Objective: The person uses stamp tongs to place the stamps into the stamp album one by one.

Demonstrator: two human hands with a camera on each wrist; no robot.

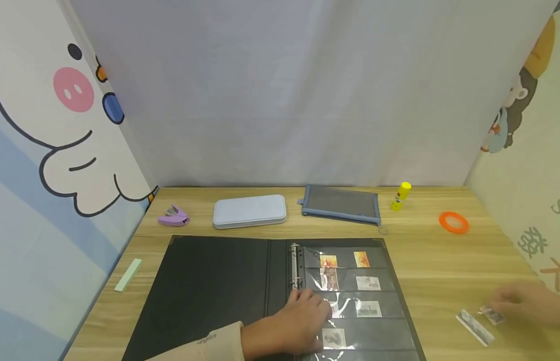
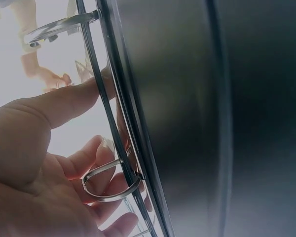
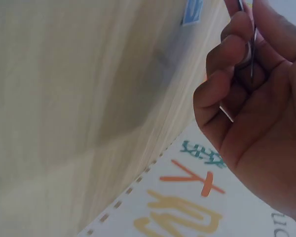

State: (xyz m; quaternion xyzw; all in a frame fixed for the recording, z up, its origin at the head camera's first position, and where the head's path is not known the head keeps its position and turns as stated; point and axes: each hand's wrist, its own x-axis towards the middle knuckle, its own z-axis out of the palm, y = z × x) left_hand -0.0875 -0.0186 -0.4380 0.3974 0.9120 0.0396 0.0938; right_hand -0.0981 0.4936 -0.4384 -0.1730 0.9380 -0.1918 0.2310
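My left hand rests on the inner side of an open black ring binder, over the pocket page near the metal rings. In the left wrist view, its thumb and fingers lie loosely about a ring and touch the sheet. Several stamps sit in the clear pockets. At the right, my right hand pinches thin metal tweezers, partly hidden by the fingers. Just under that hand is a small stamp; whether the tweezers grip it I cannot tell. A longer stamp lies beside it.
Along the back stand a purple stapler-like tool, a pale case, a grey mesh zip pouch and a yellow glue stick. An orange ring lies at right, a pale green strip at left.
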